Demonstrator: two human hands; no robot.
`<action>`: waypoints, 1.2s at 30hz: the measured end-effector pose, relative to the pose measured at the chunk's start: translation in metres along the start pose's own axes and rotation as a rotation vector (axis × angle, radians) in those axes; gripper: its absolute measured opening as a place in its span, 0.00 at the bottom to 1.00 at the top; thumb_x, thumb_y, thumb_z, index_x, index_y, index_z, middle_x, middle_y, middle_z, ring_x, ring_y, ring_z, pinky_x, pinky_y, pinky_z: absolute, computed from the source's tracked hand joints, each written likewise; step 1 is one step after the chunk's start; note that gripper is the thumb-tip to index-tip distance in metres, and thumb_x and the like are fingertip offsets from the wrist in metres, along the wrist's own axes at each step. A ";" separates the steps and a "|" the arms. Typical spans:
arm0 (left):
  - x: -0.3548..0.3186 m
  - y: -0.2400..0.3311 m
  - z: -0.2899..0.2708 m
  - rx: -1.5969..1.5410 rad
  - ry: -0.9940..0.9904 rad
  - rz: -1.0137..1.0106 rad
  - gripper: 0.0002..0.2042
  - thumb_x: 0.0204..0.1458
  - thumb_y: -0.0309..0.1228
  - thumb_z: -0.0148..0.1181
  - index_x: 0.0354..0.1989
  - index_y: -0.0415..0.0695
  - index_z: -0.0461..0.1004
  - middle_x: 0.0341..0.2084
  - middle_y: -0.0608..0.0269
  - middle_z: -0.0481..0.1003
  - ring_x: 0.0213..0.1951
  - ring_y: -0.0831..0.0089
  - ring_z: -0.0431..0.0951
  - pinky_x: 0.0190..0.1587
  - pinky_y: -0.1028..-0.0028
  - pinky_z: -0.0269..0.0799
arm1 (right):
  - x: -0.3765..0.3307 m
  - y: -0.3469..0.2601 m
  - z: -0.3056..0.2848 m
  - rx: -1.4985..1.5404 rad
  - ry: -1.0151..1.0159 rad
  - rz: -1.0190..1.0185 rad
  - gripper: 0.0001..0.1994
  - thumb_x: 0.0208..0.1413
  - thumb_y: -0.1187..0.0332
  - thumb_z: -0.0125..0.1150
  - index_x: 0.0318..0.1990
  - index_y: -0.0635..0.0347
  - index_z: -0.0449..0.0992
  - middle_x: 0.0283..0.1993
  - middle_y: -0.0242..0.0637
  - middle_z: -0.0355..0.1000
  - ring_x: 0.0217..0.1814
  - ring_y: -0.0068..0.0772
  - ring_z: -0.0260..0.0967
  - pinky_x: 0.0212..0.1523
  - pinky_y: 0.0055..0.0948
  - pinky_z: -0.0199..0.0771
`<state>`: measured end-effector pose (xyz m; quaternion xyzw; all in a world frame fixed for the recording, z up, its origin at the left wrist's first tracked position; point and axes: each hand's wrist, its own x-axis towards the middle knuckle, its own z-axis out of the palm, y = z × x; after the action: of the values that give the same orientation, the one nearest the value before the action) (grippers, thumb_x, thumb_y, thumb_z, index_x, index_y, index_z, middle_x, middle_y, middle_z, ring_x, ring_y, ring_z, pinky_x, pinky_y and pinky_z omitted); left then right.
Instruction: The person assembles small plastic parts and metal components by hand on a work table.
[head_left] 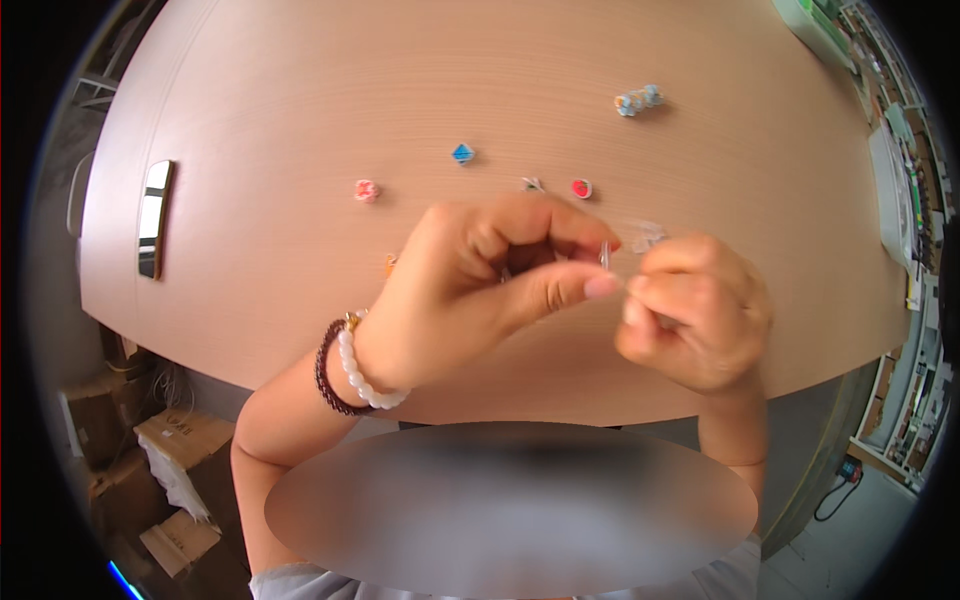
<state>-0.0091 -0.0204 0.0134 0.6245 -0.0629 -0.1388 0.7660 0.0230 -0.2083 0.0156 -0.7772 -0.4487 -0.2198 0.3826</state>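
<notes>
Head view: both hands pinch a small clear piece above the worktop.

Left hand (470,290) and right hand (690,310) meet fingertip to fingertip, fingers closed on a tiny clear piece (606,256) held between them, over the near half of the tan worktop (300,100). Beyond the hands lie small charms: a pink one (366,190), a blue diamond (462,153), a red one (581,188), and a pale blue cluster (638,100). Bead bracelets (350,370) circle the left wrist.

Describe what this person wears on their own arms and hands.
Both forearms are bare, with no sleeves or gloves. The left hand has two bead bracelets at its wrist, one white and one dark maroon. The right hand and its wrist carry nothing visible.
</notes>
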 end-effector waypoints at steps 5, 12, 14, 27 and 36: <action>0.000 0.041 -0.043 0.530 0.239 0.161 0.10 0.53 0.23 0.51 0.43 0.32 0.71 0.25 0.64 0.76 0.16 0.90 0.59 0.18 0.88 0.55 | 0.000 0.005 -0.038 0.055 -0.024 0.269 0.06 0.32 0.81 0.56 0.21 0.62 0.67 0.21 0.34 0.64 0.18 0.28 0.61 0.17 0.23 0.62; -0.023 0.040 -0.082 1.021 0.270 -0.081 0.11 0.53 0.22 0.48 0.44 0.39 0.70 0.21 0.65 0.73 0.19 0.85 0.63 0.22 0.83 0.59 | -0.008 0.019 -0.043 -0.190 -0.598 0.725 0.05 0.37 0.76 0.55 0.20 0.64 0.65 0.20 0.41 0.66 0.21 0.39 0.63 0.23 0.32 0.63; -0.022 0.041 -0.079 1.049 0.211 -0.189 0.10 0.52 0.22 0.48 0.43 0.40 0.68 0.18 0.65 0.71 0.21 0.82 0.65 0.25 0.79 0.61 | -0.010 0.020 -0.040 -0.236 -0.695 0.745 0.05 0.38 0.74 0.55 0.20 0.65 0.65 0.20 0.42 0.66 0.21 0.41 0.64 0.24 0.33 0.63; -0.027 0.046 -0.097 1.036 0.351 -0.191 0.07 0.49 0.26 0.57 0.36 0.39 0.70 0.16 0.69 0.69 0.20 0.86 0.63 0.22 0.82 0.58 | -0.002 0.011 -0.049 -0.162 -0.433 0.755 0.10 0.44 0.71 0.60 0.21 0.65 0.65 0.19 0.41 0.65 0.19 0.36 0.62 0.22 0.31 0.60; -0.047 0.021 -0.089 1.227 0.268 -0.213 0.07 0.45 0.27 0.61 0.29 0.38 0.70 0.22 0.63 0.71 0.18 0.79 0.64 0.23 0.78 0.62 | -0.002 0.013 -0.049 -0.151 -0.364 0.680 0.10 0.45 0.73 0.59 0.21 0.67 0.65 0.19 0.41 0.64 0.19 0.36 0.60 0.22 0.31 0.59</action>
<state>-0.0266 0.0809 0.0186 0.9645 0.0278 -0.0737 0.2520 0.0332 -0.2523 0.0390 -0.9337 -0.2086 0.0284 0.2896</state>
